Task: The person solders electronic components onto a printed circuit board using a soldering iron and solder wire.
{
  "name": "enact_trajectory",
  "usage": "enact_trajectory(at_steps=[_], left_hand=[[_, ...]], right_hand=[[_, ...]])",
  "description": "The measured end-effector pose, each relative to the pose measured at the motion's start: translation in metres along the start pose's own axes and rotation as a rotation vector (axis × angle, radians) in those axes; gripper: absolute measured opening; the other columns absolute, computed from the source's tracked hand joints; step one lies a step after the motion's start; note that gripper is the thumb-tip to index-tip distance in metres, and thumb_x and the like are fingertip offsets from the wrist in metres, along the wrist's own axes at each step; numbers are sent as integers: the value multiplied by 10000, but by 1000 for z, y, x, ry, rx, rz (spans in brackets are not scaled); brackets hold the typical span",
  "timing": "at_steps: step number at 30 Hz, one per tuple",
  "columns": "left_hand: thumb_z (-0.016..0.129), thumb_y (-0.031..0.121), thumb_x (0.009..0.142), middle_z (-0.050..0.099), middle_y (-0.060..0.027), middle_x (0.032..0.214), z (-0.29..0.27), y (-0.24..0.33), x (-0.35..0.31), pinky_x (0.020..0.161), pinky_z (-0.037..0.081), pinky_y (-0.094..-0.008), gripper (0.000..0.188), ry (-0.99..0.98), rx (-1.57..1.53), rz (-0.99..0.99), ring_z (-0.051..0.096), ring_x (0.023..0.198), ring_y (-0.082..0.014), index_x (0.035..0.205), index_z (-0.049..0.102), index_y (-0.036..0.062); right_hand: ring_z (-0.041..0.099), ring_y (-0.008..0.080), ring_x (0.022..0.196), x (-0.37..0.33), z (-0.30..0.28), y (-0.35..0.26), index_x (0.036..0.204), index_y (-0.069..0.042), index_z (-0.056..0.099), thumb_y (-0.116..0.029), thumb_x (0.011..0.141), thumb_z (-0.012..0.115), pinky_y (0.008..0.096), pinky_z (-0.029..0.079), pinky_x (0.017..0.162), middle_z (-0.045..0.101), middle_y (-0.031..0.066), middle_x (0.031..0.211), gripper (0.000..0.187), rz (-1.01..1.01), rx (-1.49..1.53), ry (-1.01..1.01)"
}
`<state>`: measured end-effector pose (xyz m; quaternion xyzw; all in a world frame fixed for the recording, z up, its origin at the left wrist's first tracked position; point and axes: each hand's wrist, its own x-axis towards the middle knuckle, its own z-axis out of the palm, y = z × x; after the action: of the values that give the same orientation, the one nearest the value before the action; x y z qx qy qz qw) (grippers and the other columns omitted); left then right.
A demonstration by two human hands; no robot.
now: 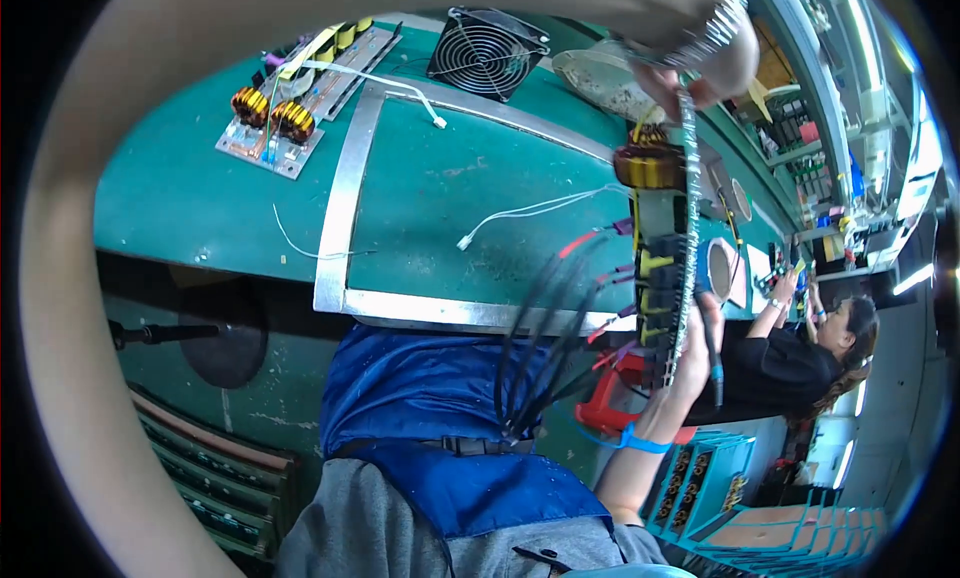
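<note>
A circuit board (690,218) stands nearly on edge in front of me, raised over the right side of the bench. Reaching across the top of the view, my left hand (705,73) pinches its upper end. My right hand (697,353) grips the lower end, and a slim dark, teal-tipped tool (715,363) lies along that hand; its kind is unclear. A copper-wound coil (650,166) and yellow-and-black parts (655,288) project from the board's left face. Black wires (540,348) with red and purple ends hang from it, blurred. A blue strap (630,440) circles my right wrist.
Another circuit board (270,143) with coils lies at the far left, near a black fan (487,53). A metal frame (345,198) is set on the green bench, with a white cable (540,210) inside it. At right a co-worker (800,363) works; a red stool (605,403) stands below.
</note>
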<state>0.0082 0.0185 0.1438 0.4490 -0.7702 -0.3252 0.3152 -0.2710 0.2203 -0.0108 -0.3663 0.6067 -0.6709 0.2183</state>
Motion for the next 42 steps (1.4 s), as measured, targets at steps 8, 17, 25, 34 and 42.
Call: enact_trajectory(at_steps=[8,17,25,34,42], left_hand=[[652,215,874,496,47,892,8,-74,3,656,407,-195,393,-291,-396,248,456,791,-31,1214,514,75],[606,-28,874,551,-32,1008,48,-177,-106,807,455,-220,276,119,-360,81,547,887,-77,1129,510,19],[582,-18,902,574,-40,1026,46,-174,-137,749,455,-202,208,123,-325,38,558,847,-65,1095,528,36],[660,164,798,563,-150,1203,15,-85,-91,943,439,-375,510,-52,13,433,551,1114,-265,1258,514,0],[688,173,872,687,-45,775,36,-58,-25,621,485,-196,228,-674,-114,-140,591,687,-38,945,704,-42]], right_hand=[[605,161,1026,43,24,-44,1233,-21,481,66,858,603,272,497,858,573,151,1208,403,-466,-78,22],[649,162,826,-5,43,4,1148,-13,525,90,744,715,269,568,689,623,135,1044,459,-620,-336,-44],[647,188,854,-26,45,8,1150,12,507,86,748,704,274,562,714,603,155,1037,454,-577,-200,-101],[606,130,896,-32,53,-2,1189,-17,499,-90,891,640,260,494,811,618,110,1052,338,-275,-101,-37],[574,131,953,-32,55,-7,1191,-22,503,-74,910,601,266,455,864,602,90,1042,303,-226,-81,-48]])
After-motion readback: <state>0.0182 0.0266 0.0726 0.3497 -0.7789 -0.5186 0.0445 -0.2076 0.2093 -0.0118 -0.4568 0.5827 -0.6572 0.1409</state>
